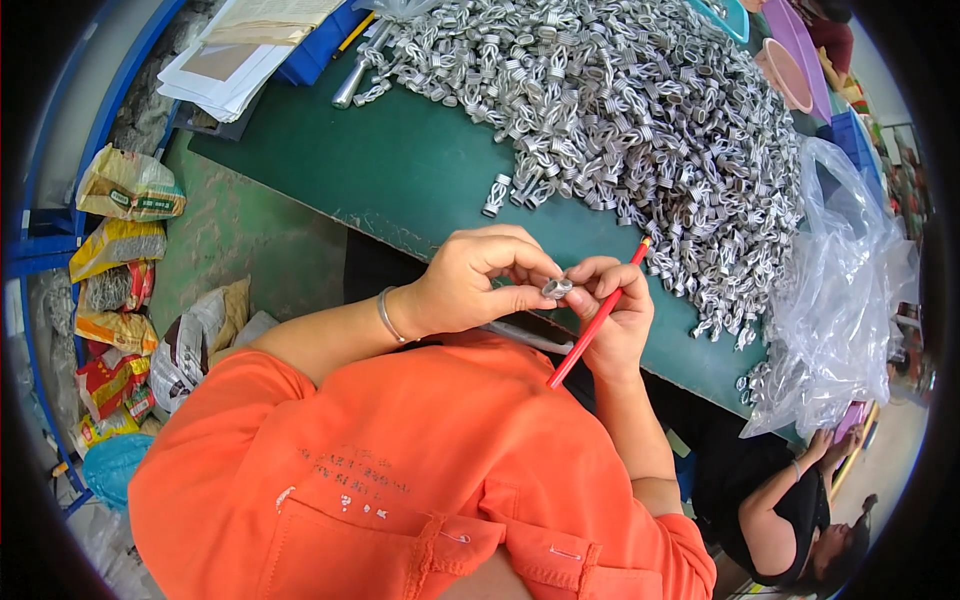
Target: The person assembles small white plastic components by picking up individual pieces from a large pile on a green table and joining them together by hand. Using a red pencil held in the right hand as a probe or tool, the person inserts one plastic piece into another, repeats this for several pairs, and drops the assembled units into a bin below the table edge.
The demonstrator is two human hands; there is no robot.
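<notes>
Near the table's front edge, my left hand (470,280) pinches a small silver metal fitting (557,288) between thumb and fingers. My right hand (622,325) meets it there, its thumb and finger at the same fitting. A red pencil (598,328) is tucked across my right hand, slanting down toward my orange shirt. Beyond my hands, a large heap of similar twisted metal fittings (600,90) covers much of the green table (380,170). One single fitting (496,195) lies apart at the heap's near edge.
A clear plastic bag (830,310) hangs over the table's right side. Papers (235,60) and a blue bin (315,50) are at the back left, near a metal tool (350,85). Sacks (125,185) line the left. A person in black (760,520) sits at lower right.
</notes>
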